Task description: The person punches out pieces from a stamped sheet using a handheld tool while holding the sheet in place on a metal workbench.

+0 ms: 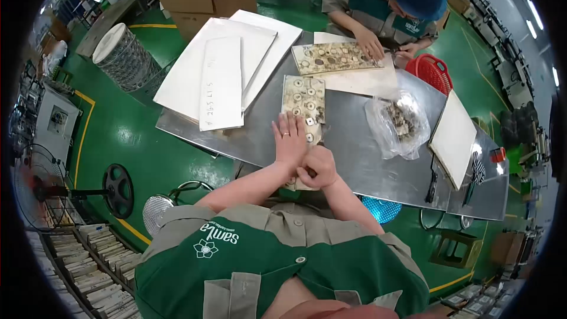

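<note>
My left hand [290, 140] lies flat with fingers outstretched on a long, stained pale board [312, 95] marked with rows of round, ring-like shapes. Close beside it, my right hand [319, 166] is closed in a fist over the near part of the same board. A small dark tip shows just above this fist, but what the fingers grip is mostly hidden. The board's near end reaches past the table edge toward my body. Farther back lies a second board [338, 58] with similar round marks, under a co-worker's hand [370, 44].
White sheets [222, 82] are stacked at the table's left. To the right are a clear plastic bag [398, 123] of scraps, a red basket [430, 73] and a white panel [453, 140]. Dark-handled tools [433, 180] lie by the metal table's [348, 142] right end.
</note>
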`<state>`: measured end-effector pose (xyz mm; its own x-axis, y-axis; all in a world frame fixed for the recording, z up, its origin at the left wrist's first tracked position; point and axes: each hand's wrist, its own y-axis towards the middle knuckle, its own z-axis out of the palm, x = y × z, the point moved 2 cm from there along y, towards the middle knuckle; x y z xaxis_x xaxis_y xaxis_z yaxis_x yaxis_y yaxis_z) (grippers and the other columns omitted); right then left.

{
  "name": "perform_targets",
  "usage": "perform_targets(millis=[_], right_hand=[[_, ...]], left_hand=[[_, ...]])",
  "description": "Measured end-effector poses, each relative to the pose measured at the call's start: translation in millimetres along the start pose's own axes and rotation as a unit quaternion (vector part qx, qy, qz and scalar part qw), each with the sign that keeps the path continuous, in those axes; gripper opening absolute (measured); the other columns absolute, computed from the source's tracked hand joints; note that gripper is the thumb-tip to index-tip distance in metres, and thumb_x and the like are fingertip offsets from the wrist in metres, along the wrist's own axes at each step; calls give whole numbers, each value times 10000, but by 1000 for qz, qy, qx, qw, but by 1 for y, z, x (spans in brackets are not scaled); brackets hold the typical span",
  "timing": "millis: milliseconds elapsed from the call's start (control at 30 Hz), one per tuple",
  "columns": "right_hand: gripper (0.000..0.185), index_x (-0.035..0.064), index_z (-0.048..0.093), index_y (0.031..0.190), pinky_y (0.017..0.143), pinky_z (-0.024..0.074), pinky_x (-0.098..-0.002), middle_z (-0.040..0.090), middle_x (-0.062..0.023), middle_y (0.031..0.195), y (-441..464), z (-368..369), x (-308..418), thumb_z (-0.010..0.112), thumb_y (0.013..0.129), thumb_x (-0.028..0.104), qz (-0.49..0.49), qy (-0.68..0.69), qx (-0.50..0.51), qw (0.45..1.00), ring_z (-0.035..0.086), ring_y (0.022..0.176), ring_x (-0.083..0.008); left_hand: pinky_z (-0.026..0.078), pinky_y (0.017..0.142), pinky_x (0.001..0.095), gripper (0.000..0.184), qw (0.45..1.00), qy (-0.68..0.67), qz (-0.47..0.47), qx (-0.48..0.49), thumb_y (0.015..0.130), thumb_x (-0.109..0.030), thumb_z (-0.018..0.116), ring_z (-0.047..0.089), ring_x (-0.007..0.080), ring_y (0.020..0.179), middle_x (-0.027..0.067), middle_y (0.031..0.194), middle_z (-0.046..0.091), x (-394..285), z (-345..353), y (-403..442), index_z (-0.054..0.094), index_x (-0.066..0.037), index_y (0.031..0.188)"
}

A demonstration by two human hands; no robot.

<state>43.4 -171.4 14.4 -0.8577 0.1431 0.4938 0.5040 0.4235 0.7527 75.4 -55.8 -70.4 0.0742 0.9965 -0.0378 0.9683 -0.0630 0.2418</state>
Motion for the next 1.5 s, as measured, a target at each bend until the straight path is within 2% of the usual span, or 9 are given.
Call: perform_targets(millis=[133, 333, 500, 567, 700, 1000, 1300, 1367, 1500], right_hand=[[188, 100, 590, 655, 550, 449, -379, 567, -58, 631, 1, -1, 4, 774, 688, 120, -7, -48, 26, 998, 562, 569, -272], [147, 37, 622, 715, 622, 481, -362, 592, -97, 696, -10, -11, 15, 705, 801, 122, 84, 45, -57, 994, 586, 650, -280], [177, 38, 609, 731, 743, 509, -387, 607, -79, 723, -19, -11, 22, 699, 843, 142, 99, 47, -98, 989, 618, 707, -262], [253, 59, 604, 729, 873, 478, -431, 613, -68, 731, -22, -15, 24, 707, 865, 246, 130, 26, -114, 985, 640, 779, -269], [301, 81, 613, 711, 1003, 383, -442, 627, -59, 744, -10, -32, 23, 695, 853, 334, 105, 37, -79, 991, 651, 846, -294], [188, 59, 609, 716, 923, 461, -445, 635, -84, 749, -14, -25, 26, 734, 808, 166, 155, 62, -76, 983, 648, 801, -273], [347, 78, 491, 683, 854, 448, -441, 524, -77, 724, -29, -23, 26, 750, 769, 292, 107, 86, -14, 990, 530, 734, -291], [248, 63, 483, 657, 804, 474, -428, 507, -87, 692, -27, -18, 33, 701, 764, 112, 106, 19, -12, 994, 526, 685, -286], [154, 18, 553, 667, 761, 479, -435, 499, -106, 656, -28, -13, 1, 667, 763, 56, 103, 21, -38, 994, 532, 645, -296]], left_hand=[[136, 1192, 692, 640, 999, -37, -5, 17, 993, -251, 451, 206, 545, 1490, 313, 1616, 240, -1, -2, 2, 298, 26, 1550], [89, 1208, 671, 698, 994, -78, -8, 72, 976, -254, 482, 174, 533, 1504, 321, 1620, 217, -3, -39, -3, 250, 38, 1566], [33, 1217, 651, 946, 983, -94, -13, 158, 889, -397, 625, 70, 517, 1530, 321, 1643, 134, -4, -60, 1, 172, 66, 1578], [-20, 1224, 629, 1200, 985, -96, -22, 139, 761, -577, 720, 4, 501, 1538, 322, 1648, 98, -3, -48, 1, 141, 86, 1576], [-31, 1223, 624, 1334, 980, -145, -32, 129, 694, -692, 733, -16, 489, 1542, 311, 1655, 83, -4, -56, 0, 110, 85, 1581], [-24, 1224, 626, 1240, 983, -123, -26, 134, 761, -669, 691, 6, 497, 1539, 313, 1651, 94, -3, -48, 1, 138, 86, 1575], [-11, 1220, 639, 1278, 984, -134, -27, 114, 738, -682, 722, 17, 505, 1535, 318, 1649, 112, -4, -44, 0, 139, 86, 1577], [3, 1221, 639, 1270, 987, -103, -23, 122, 744, -661, 723, 24, 504, 1536, 317, 1652, 102, -5, -49, 0, 126, 84, 1580], [-7, 1221, 636, 1193, 984, -63, -25, 167, 784, -580, 702, 10, 502, 1539, 316, 1656, 80, -5, -47, 5, 112, 76, 1586]])
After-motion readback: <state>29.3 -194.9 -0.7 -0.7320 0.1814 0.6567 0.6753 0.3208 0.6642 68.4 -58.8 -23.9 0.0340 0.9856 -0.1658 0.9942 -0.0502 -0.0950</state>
